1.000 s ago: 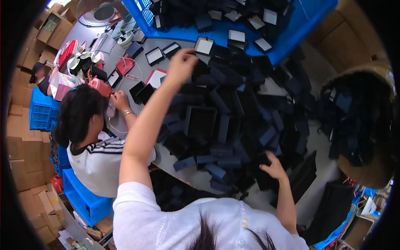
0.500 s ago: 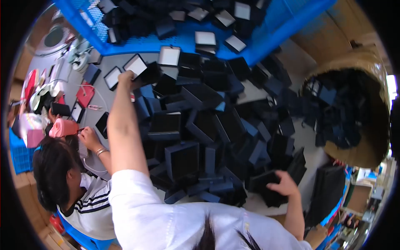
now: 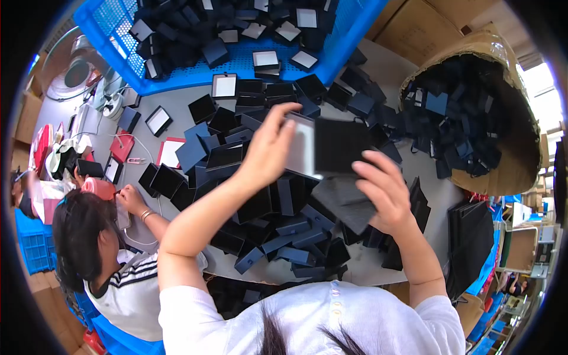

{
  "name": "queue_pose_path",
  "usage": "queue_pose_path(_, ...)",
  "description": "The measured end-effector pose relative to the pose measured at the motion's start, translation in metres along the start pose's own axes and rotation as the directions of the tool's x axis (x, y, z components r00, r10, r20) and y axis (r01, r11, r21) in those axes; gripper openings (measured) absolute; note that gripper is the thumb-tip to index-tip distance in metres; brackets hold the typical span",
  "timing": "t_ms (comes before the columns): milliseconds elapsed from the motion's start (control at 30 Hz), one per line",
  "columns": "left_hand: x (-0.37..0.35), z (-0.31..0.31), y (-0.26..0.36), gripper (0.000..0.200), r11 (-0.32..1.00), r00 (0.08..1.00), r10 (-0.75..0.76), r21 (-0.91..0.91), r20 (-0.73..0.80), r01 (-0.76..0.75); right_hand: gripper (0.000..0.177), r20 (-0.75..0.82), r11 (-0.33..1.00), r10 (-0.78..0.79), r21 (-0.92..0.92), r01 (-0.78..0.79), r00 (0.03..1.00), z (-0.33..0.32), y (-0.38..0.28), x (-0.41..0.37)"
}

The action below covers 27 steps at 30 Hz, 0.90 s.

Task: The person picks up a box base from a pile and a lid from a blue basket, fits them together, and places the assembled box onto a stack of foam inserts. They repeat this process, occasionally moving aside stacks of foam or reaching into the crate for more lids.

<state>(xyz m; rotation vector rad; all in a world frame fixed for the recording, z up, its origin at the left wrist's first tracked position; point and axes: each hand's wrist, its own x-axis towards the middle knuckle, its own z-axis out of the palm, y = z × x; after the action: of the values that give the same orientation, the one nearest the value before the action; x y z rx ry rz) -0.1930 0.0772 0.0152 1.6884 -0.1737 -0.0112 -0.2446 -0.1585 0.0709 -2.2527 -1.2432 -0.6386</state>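
Note:
My left hand [image 3: 266,148] holds a white-lined box part [image 3: 303,147] above the pile, its fingers wrapped on the left edge. Against that part's right side is a black box piece [image 3: 340,147]. My right hand [image 3: 384,192] is at the right of this piece, with its fingers bent around a dark, blurred flat piece [image 3: 346,201] that hangs below; the exact contact is unclear. Many dark blue and black boxes [image 3: 293,195] lie heaped on the grey table under both hands.
A blue crate [image 3: 207,80] of boxes stands at the back. A cardboard barrel [image 3: 515,160] of dark boxes is at right, near stacked black sheets [image 3: 470,242]. A co-worker [image 3: 127,290] sits at left. A fan [image 3: 77,74] stands behind.
My left hand has come back from the far left to the middle with the white-lined part. My right hand has risen toward it with dark pieces. The view has shifted.

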Motion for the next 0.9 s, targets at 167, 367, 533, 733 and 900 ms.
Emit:
queue_pose_path(167, -0.018, 0.046, 0.000, 0.036, 0.984, 0.995, 0.087, -0.155, -0.039, -0.092, 0.034, 0.220, 0.995, 0.022, 0.087, -0.042, 0.975, 0.006, -0.006, -0.010)
queue_pose_path(367, -0.016, 0.055, -0.026, 0.039, 0.967, 0.987, -0.155, -0.210, -0.046, 0.142, 0.037, 0.359, 0.995, 0.077, -0.090, -0.048, 0.930, -0.018, -0.021, -0.005)
queue_pose_path(533, -0.020, 0.045, -0.019, 0.035, 0.990, 0.974, -0.042, -0.138, -0.222, 0.011, 0.035, 0.305, 0.922, 0.237, 0.228, -0.312, 0.922, -0.032, -0.011, -0.005)
queue_pose_path(733, -0.029, 0.047, 0.005, 0.042, 0.966, 0.979, 0.186, -0.168, -0.089, -0.199, 0.035, 0.329, 0.887, 0.223, 0.321, -0.331, 0.918, -0.009, 0.005, 0.004)
queue_pose_path(900, -0.017, 0.025, -0.004, 0.055, 0.999, 0.993, 0.025, 0.028, -0.115, -0.022, 0.035, 0.441, 0.833, 0.180, 0.407, -0.375, 0.879, -0.003, 0.004, 0.020)
